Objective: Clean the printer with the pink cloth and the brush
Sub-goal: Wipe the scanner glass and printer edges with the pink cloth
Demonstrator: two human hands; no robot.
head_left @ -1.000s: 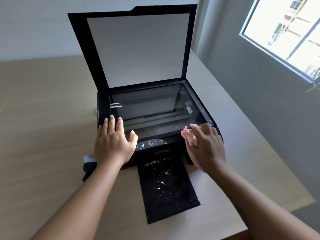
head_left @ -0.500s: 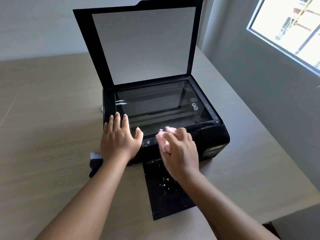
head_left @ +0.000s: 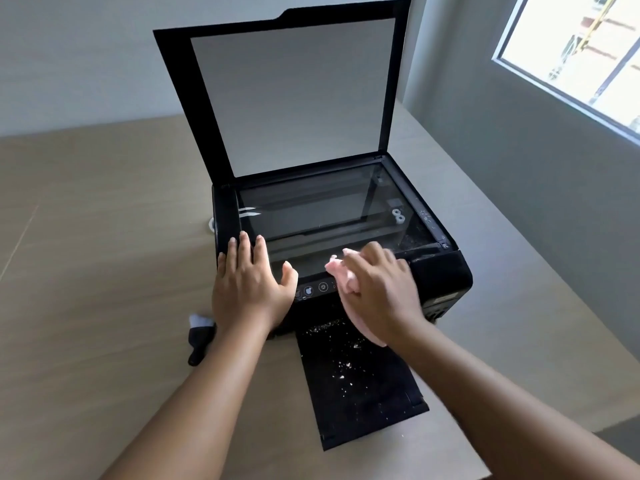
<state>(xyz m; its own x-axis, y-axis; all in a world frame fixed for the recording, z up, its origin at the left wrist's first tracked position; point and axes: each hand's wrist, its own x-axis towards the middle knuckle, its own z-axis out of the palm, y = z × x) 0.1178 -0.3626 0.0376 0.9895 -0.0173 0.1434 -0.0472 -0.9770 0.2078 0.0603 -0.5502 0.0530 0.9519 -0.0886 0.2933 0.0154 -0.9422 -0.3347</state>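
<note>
A black printer (head_left: 446, 271) stands on a wooden table with its scanner lid (head_left: 294, 95) raised. My left hand (head_left: 251, 285) lies flat on the front left corner of the scanner glass, fingers straight. My right hand (head_left: 381, 292) holds the pink cloth (head_left: 346, 282) against the front edge of the glass, near the control panel. A black brush (head_left: 200, 336) with pale bristles lies on the table left of the printer, partly behind my left wrist. The output tray (head_left: 360, 386) sticks out in front, sprinkled with pale crumbs.
The table (head_left: 104, 237) spreads wide to the left. Its right edge runs near a grey wall with a window (head_left: 585, 57). A white round object (head_left: 212, 224) peeks out behind the printer's left side.
My right hand slid the pink cloth left along the printer's front edge, from the right corner towards the middle. My left hand stayed flat on the left corner.
</note>
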